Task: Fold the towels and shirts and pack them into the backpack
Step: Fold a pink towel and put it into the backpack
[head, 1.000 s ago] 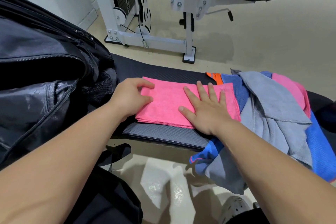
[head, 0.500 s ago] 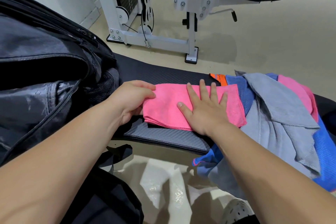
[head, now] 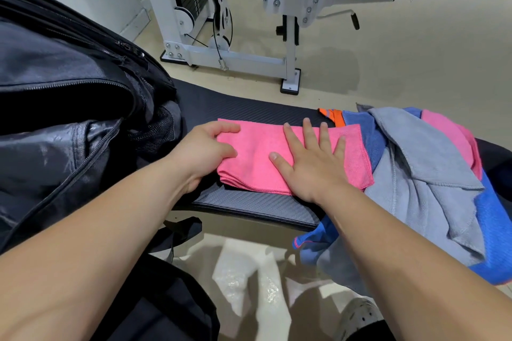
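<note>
Head view: folded pink towel (head: 257, 159) lies on tabletop (head: 249, 203) beside open backpack (head: 69, 119). Right hand (head: 313, 166), fingers straight, presses the fold flat; left hand (head: 202, 153) grips its left edge with curled fingers, likely for lifting.

A folded pink towel (head: 257, 158) lies flat on the bench (head: 249, 202). A loose pile (head: 432, 163) of grey, blue, pink and orange cloths touches its right side and droops over the edge. A black backpack (head: 69, 119) gapes unzipped at left.
</note>
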The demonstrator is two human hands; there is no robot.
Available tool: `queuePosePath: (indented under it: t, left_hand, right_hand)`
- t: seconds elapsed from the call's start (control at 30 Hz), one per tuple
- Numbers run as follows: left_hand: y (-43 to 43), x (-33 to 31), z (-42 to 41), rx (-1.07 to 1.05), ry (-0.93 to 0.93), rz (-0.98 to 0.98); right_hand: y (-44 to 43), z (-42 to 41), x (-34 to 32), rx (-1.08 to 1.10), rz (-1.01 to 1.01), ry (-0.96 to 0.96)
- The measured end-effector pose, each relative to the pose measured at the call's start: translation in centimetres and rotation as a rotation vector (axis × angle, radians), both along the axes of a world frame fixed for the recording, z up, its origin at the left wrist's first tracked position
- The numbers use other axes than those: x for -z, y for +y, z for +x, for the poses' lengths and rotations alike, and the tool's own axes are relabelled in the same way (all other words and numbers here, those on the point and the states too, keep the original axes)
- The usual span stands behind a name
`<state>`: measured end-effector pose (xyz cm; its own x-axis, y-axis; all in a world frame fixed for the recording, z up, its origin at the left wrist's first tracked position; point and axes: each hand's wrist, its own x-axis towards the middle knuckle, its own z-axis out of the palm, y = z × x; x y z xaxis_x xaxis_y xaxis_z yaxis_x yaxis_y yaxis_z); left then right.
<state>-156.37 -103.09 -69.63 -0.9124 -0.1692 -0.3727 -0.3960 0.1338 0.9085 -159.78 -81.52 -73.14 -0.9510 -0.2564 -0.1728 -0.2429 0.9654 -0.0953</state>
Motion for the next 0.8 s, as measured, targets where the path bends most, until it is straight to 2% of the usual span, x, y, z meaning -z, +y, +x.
queuePosePath:
  t: [0.27, 0.37, 0.47, 0.53, 0.6, 0.67, 0.8]
  left_hand:
    - [-0.3, -2.0, 0.9, -0.005, 0.264, -0.378]
    - [1.0, -4.6, 1.3, 0.053, 0.357, -0.536]
    - [2.3, -6.6, 1.2, 0.122, 0.329, -0.600]
    - [3.3, -7.5, 1.0, 0.169, 0.299, -0.618]
    - [4.9, -8.3, 0.5, 0.195, 0.290, -0.607]
    - [7.2, -8.5, -0.3, 0.261, 0.284, -0.621]
    - [12.4, -7.2, -2.0, 0.395, 0.200, -0.635]
  right_hand:
    - [-1.3, -0.2, -0.2, -0.001, 0.006, -0.035]
    - [-2.5, -0.2, -1.1, -0.033, -0.167, -0.081]
    - [-1.1, 0.3, -2.7, -0.093, -0.418, -0.068]
    - [1.1, 1.0, -3.6, -0.150, -0.383, -0.044]
    - [3.7, 1.7, -4.2, -0.191, -0.247, -0.040]
    - [5.9, 2.3, -5.0, -0.195, -0.247, -0.079]
    - [8.9, 3.1, -6.0, -0.091, -0.558, -0.147]
